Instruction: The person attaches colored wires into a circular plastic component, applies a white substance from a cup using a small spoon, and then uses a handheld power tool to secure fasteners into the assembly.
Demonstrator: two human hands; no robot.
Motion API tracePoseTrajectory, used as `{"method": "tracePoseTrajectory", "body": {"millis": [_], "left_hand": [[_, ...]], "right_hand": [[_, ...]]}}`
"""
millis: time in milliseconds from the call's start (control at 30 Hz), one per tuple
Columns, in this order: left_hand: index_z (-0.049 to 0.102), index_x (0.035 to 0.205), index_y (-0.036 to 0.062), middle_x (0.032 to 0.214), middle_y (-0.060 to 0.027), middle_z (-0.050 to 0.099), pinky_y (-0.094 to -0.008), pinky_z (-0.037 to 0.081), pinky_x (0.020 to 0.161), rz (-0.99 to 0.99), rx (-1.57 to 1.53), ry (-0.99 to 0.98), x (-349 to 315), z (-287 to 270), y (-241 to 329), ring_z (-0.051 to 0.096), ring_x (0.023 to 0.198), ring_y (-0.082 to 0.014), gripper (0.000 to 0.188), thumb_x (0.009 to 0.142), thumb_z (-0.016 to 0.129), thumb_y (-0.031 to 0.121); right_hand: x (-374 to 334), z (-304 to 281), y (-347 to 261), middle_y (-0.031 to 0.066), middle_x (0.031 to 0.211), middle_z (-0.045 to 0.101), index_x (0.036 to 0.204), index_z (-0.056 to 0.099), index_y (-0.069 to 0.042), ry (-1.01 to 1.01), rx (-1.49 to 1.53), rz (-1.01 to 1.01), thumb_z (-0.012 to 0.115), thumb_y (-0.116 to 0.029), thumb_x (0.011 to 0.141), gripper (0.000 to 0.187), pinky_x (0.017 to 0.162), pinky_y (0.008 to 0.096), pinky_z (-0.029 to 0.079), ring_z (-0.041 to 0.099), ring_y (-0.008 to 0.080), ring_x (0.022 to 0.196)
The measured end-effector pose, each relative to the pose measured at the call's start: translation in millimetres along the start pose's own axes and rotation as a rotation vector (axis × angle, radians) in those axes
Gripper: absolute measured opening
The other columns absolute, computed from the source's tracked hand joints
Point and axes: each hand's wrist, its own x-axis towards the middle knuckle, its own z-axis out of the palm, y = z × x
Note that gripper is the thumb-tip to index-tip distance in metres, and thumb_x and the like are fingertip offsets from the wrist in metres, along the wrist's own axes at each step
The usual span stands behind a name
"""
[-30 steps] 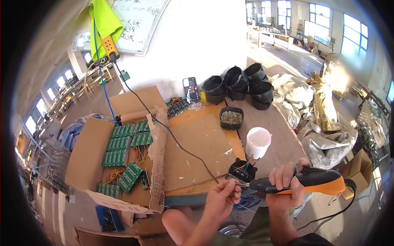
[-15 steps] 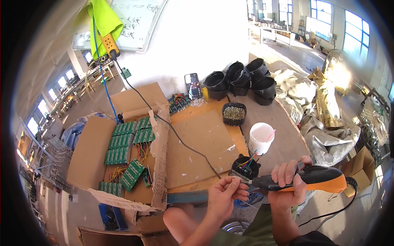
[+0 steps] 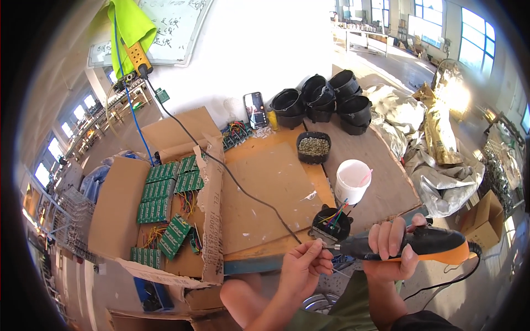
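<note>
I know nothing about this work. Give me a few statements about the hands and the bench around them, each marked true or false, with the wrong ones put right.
1. The right hand holds an orange-and-black corded power tool. True.
2. The left hand is spread open, well away from the tool. False: its thumb and fingers are pinched together at the tool's front end.
3. The open brown cardboard box holds rectangular green circuit boards. True.
4. The round white plastic tub stands to the left of the box. False: it stands to the right of it.
5. The rounded black container holds many small metallic-looking pieces. True.
</note>
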Motion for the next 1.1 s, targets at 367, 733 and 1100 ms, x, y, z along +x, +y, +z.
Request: {"method": "tracePoseTrajectory", "body": {"millis": [367,733,1100], "left_hand": [[0.064,0.109,-0.0047,0.078,-0.0154,0.069,-0.0303,0.052,0.049,0.160,0.117,0.066,0,34,11,0.065,0.059,-0.0214,0.027,0.102,0.052,0.019],[0.055,0.121,-0.0005,0.084,0.0011,0.047,-0.0228,0.038,0.063,0.282,0.805,-0.020,62,-23,67,0.047,0.073,-0.0107,0.045,0.082,0.074,0.010],[0.039,0.144,0.0062,0.123,-0.0139,0.049,-0.0380,0.042,0.104,0.338,1.493,-0.434,92,-23,45,0.051,0.121,-0.0293,0.112,0.053,0.098,0.035]], "right_hand": [[4,-8,10,-0.0027,0.073,0.044,0.132,0.044,-0.015,0.144,0.077,-0.096,0.060,-0.024,0.091,0.045,0.060,0.0283,0.039,0.044,0.0085,0.059],[38,-47,-4,0.0012,0.074,0.045,0.130,0.045,-0.011,0.215,-0.039,-0.025,0.055,-0.016,0.087,0.044,0.064,0.0323,0.040,0.046,0.0132,0.062],[21,-61,13,0.0034,0.068,0.050,0.122,0.042,-0.008,0.002,-0.398,0.312,0.070,-0.009,0.080,0.051,0.059,0.0330,0.044,0.052,0.0168,0.059]]}}
